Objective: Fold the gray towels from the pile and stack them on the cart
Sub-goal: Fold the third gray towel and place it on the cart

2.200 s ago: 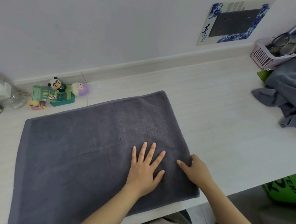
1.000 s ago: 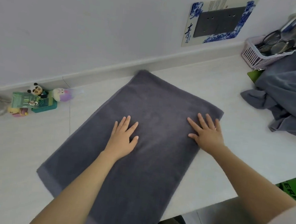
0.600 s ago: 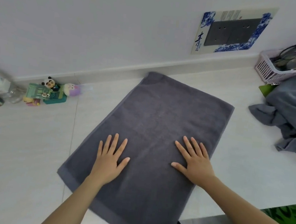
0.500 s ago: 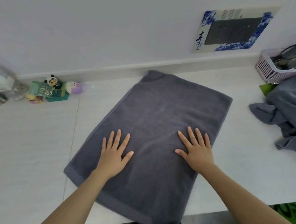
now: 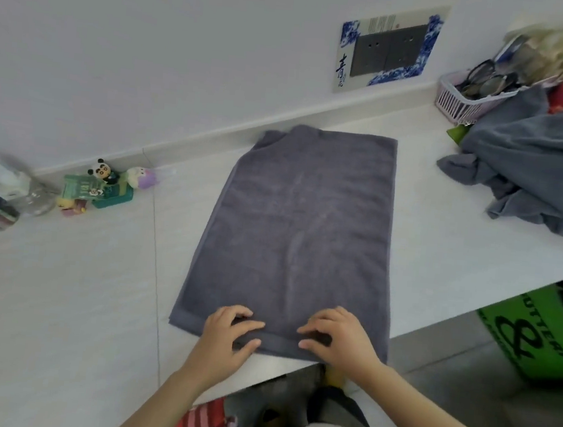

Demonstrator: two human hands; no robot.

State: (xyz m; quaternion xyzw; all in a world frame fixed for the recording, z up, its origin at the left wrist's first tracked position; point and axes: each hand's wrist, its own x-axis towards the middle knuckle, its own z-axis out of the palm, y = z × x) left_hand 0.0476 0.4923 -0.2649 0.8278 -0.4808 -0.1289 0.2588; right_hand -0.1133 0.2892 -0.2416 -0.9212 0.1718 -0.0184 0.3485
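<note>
1. A gray towel (image 5: 300, 235) lies flat on the white counter (image 5: 441, 249), folded into a long strip that runs from the near edge away toward the wall.
2. The left hand (image 5: 227, 337) sits at the towel's near edge, fingers curled, thumb and fingers pinching the hem.
3. The right hand (image 5: 338, 339) is just beside it on the same edge, fingers bent and gripping the hem likewise.
4. Far off past the right hand, at the counter's end, the pile of gray towels (image 5: 538, 172) lies crumpled, well apart from the flat towel.
5. Behind that pile stands a pink basket (image 5: 456, 96) holding glasses.
6. Beyond the left hand, near the wall, sits a cluster of small toys (image 5: 104, 186), including a panda figure.
7. Below the counter, outward of the right hand, a green bag (image 5: 543, 341) shows.
</note>
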